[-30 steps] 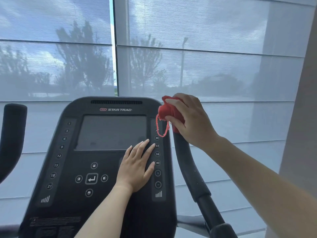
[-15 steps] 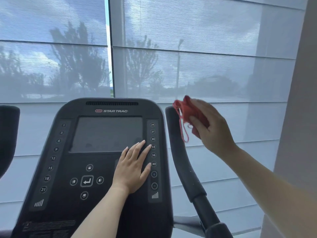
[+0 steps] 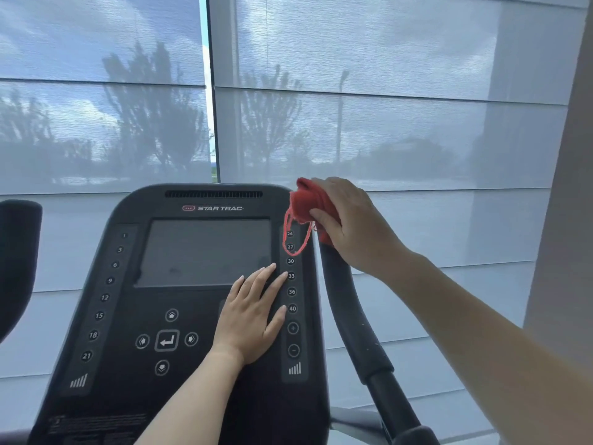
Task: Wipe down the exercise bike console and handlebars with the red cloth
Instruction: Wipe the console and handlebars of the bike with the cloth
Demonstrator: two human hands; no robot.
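Our right hand (image 3: 356,226) grips the bunched red cloth (image 3: 305,203) at the right handlebar's (image 3: 349,316) top end.
Head view: the bar's long axis runs down toward us from the cloth, just beside the console's (image 3: 199,303) right edge, where our left hand (image 3: 253,313) lies flat, fingers straight and close together.

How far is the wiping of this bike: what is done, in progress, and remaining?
Done: nothing provable; the console screen shows smudges. In progress: the right hand holds the red cloth at the right handlebar's top; the left hand lies flat on the console. Remaining: probably the console and the left handlebar.
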